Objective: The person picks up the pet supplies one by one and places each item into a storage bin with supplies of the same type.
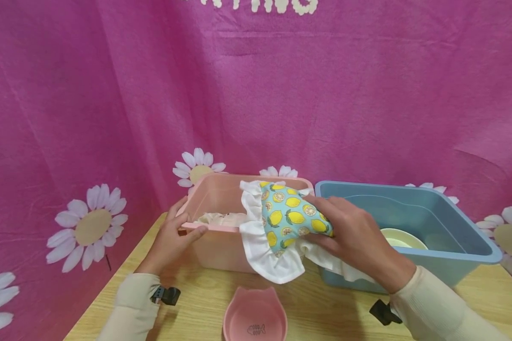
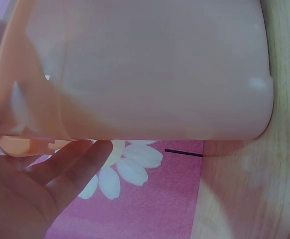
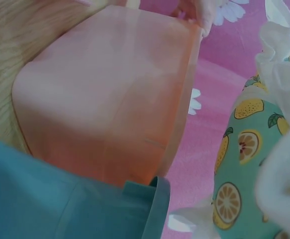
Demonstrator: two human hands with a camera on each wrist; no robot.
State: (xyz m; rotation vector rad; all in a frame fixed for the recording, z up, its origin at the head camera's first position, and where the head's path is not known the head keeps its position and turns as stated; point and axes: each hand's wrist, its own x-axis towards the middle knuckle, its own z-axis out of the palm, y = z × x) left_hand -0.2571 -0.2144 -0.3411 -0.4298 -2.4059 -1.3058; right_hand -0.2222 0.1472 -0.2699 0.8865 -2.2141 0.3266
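My right hand (image 1: 358, 237) grips a light-blue lemon-print cloth with a white ruffled edge (image 1: 288, 215). The cloth hangs across the front right part of a pink plastic bin (image 1: 226, 244) in the head view, and its print and ruffle fill the right side of the right wrist view (image 3: 239, 164). At the bin's left end, my left hand (image 1: 170, 241) holds the rim, thumb along the front edge and fingers around the corner. Inside the pink bin lies a pale crumpled cloth (image 1: 222, 219), partly hidden by the front wall.
A blue plastic bin (image 1: 443, 255) stands right of the pink one, with a pale round dish (image 1: 403, 238) inside. Nearer on the wooden table (image 1: 196, 308) is a pink cat-eared bowl (image 1: 255, 312) with a fishbone drawing. A magenta flowered curtain (image 1: 247, 104) hangs behind.
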